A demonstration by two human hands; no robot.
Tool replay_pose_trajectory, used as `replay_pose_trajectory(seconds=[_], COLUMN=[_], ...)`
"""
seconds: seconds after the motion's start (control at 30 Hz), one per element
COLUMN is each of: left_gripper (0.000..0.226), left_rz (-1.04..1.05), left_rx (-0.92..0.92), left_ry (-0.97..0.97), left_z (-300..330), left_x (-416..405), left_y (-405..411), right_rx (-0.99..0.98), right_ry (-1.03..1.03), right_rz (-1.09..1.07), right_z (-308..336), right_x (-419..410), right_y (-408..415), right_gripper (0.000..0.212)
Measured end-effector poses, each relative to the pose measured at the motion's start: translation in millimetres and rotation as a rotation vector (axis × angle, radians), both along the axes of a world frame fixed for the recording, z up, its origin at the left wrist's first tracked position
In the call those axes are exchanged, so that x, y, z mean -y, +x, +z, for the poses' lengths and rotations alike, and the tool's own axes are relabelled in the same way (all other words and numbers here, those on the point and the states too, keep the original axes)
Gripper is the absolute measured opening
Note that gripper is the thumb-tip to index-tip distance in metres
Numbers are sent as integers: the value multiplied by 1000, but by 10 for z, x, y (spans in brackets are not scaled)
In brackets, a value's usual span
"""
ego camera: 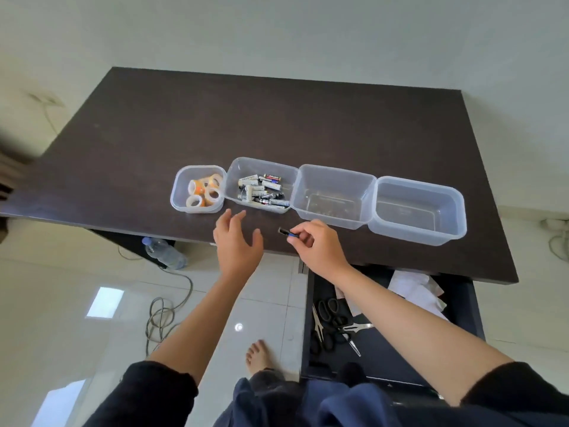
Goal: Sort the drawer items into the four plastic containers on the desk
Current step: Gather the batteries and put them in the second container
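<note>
Nearest, scissors (332,322) are lying in the open drawer (385,359) at 5 o'clock. Above it, the right hand (317,245) is pinching a small dark battery (288,233) with a blue band over the tabletop (277,118). The left hand (238,241) is hovering at 9 o'clock from it, fingers spread. Beyond, four clear containers are sitting in a row: tape rolls (204,192), batteries (261,191), two looking empty.

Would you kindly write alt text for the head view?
The right hand pinches a small dark battery above a dark wooden desk, near four clear plastic containers; the left hand hovers open.
</note>
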State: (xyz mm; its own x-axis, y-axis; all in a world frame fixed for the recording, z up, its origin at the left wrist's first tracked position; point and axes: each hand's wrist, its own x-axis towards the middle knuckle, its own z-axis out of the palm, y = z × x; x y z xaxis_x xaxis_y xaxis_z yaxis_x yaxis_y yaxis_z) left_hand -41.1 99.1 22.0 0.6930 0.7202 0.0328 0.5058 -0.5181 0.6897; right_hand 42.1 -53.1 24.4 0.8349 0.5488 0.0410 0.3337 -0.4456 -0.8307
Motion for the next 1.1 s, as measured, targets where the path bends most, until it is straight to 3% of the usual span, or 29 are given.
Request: replay_pose_trajectory(seconds=[0.13, 0.3, 0.57, 0.77, 1.1], left_gripper=[74, 75, 61, 58, 51], left_rz=[69, -85, -242, -274, -313], left_rx=[-150, -289, -258, -147, 59], left_ry=[75, 75, 115, 90, 8], left_z=[49, -111, -199, -210, -234], left_x=[-650, -1150, -1464, -1540, -620], left_y=[121, 170, 305, 299, -53], right_rx=[74, 102, 61, 92, 201], right_ry=[12, -85, -235, -199, -152], right_rz=[-64, -155, -172, -156, 25], right_z=[207, 249, 196, 149, 125], right_x=[-593, -1082, -1392, -1378, -759], right_y=[195, 396, 458, 402, 148], right_gripper=[11, 11, 16, 23, 15])
